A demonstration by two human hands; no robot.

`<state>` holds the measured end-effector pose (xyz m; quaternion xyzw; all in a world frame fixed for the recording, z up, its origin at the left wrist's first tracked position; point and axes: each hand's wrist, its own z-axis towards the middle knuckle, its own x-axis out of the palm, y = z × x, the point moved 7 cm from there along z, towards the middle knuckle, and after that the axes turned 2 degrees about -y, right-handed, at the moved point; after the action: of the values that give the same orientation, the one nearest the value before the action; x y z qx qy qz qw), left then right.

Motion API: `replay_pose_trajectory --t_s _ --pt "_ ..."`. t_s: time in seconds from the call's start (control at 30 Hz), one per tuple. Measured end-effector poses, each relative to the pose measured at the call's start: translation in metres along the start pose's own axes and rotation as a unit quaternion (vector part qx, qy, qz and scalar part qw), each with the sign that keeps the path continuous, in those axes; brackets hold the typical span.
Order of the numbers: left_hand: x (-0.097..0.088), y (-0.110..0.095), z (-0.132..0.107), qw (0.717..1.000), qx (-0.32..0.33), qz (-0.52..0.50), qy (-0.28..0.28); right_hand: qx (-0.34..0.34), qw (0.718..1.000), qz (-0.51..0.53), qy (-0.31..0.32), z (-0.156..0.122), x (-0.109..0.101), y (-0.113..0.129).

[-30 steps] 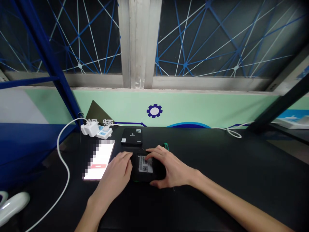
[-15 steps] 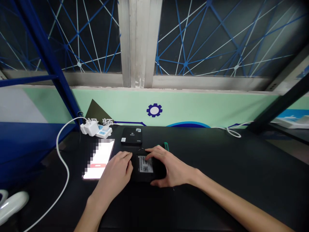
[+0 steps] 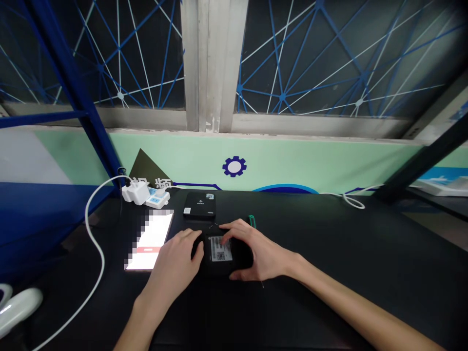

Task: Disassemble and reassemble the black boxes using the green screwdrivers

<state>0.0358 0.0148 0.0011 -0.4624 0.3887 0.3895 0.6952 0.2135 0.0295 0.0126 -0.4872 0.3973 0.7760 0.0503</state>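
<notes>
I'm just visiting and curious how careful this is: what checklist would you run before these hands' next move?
1. Left hand at the black device's left edge: ok.
2. Right hand steadying the device: ok, thumb near, fingers beyond.
3. White label facing up: ok, though a fingertip overlaps it.
4. White cable clear of the device: ok, off to the left.
5. Second black box apart: ok, farther back.
6. Device's underside: cannot tell, hidden.

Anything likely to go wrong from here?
1. The right hand has a fingertip over the label on the black box; rubbing might scuff it.
2. The lit screen lies close by the left hand; a leftward slip could nudge it.
3. Pushing forward might bump the second box beyond.
</notes>
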Motion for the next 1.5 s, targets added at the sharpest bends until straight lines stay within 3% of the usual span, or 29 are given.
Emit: replay_pose_trajectory --t_s 0.77,1.07,1.5 --pt "0.004 -0.004 -0.004 0.998 0.019 -0.037 0.051 0.012 1.000 0.013 -0.023 0.002 0.001 0.000" --pt "0.008 0.004 -0.012 0.989 0.034 -0.049 0.138 0.000 0.999 0.020 -0.031 0.002 0.001 -0.002" --pt "0.020 0.015 -0.011 0.983 -0.027 -0.076 0.164 -0.007 0.999 -0.025 -0.030 0.002 0.000 -0.001"
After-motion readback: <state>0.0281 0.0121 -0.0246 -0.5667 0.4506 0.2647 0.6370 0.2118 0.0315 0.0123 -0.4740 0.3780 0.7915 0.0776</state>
